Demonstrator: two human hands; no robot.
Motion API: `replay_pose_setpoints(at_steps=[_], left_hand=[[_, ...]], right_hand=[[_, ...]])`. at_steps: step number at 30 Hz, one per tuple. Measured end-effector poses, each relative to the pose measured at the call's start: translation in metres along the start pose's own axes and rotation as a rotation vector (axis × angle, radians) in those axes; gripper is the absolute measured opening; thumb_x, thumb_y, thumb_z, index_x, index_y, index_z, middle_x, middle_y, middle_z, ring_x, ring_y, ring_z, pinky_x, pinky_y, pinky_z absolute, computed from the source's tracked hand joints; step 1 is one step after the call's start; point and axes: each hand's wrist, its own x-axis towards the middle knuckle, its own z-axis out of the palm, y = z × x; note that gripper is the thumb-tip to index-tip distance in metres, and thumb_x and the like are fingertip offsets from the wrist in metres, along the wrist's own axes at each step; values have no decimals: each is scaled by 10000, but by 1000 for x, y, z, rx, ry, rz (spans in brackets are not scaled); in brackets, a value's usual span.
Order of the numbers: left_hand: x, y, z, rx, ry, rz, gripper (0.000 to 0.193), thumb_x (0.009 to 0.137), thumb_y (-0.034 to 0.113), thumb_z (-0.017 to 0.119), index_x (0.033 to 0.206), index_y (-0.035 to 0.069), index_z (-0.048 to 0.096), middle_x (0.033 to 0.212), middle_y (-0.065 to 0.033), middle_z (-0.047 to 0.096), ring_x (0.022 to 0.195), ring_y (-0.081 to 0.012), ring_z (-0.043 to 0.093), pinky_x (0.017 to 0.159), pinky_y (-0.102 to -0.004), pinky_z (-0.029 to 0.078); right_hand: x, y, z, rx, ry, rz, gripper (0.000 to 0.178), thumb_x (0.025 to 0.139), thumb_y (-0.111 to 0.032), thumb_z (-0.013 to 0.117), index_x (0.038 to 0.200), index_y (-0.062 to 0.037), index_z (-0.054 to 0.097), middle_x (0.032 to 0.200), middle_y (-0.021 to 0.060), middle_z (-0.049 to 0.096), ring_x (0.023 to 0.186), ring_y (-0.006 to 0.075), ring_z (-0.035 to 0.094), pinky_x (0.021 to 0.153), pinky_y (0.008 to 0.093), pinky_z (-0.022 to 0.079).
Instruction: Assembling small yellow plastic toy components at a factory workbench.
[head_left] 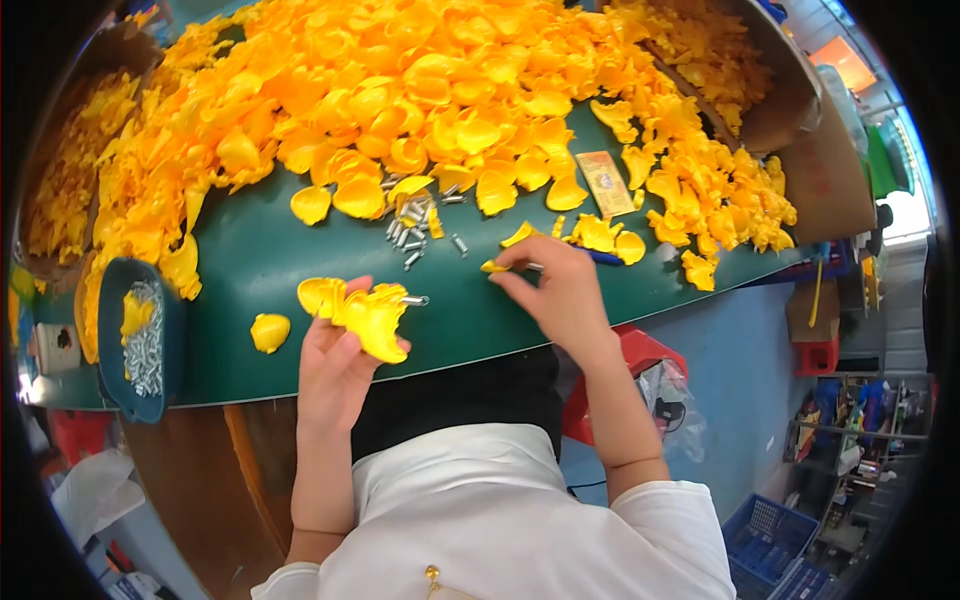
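My left hand (335, 368) is closed on a yellow plastic piece (373, 320) with curved, shell-like parts. A small silver metal pin (416, 300) juts from its right side. Over the table to the right, my right hand (556, 290) pinches a small yellow bit (491, 267) between thumb and fingertips. A shiny metal pin (534, 267) shows under its curled fingers. Between and beyond the hands lies a loose cluster of silver pins (408, 225). Left of my left hand, a single yellow shell (270, 332) rests on the green tabletop (240, 240).
A large heap of yellow shells (430, 80) covers the far side. A blue tray (150, 395) of metal pins stands at the left edge. Cardboard boxes of yellow parts (700, 50) flank the heap. A printed paper card (606, 184) and a blue pen-like object (605, 257) lie right.
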Motion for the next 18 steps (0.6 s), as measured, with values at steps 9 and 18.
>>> replay_pose_setpoints(at_steps=[9,18], left_hand=[[1,1,5,-70,-43,-100,507,844,106,584,1288,-14,373,1246,-171,474,1084,-271,547,835,-427,533],[3,-6,18,38,-29,-43,559,797,112,656,1285,9,402,1242,-188,492,1093,-278,542,859,-431,510]], right_hand=[[6,-9,-9,624,-172,440,159,761,-31,694,913,6,666,821,24,628,655,44,526,525,169,396],[-13,-43,27,707,79,101,143,727,86,656,857,29,641,847,91,590,755,137,543,650,206,426]])
